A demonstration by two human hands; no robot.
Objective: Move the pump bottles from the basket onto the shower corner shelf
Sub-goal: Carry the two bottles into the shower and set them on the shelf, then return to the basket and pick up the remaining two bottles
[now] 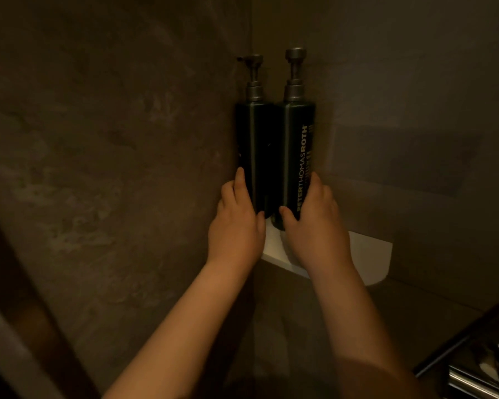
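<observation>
Two tall dark pump bottles with grey pump heads stand upright side by side on the white corner shelf, deep in the wall corner. My left hand grips the lower part of the left bottle. My right hand grips the lower part of the right bottle, whose pale lettering faces me. The bottles touch each other. Their bases are partly hidden behind my hands.
Dark stone-like walls meet at the corner behind the bottles. The right half of the shelf is bare. A dark metal rack or basket edge shows at the bottom right. A dark frame slants along the lower left.
</observation>
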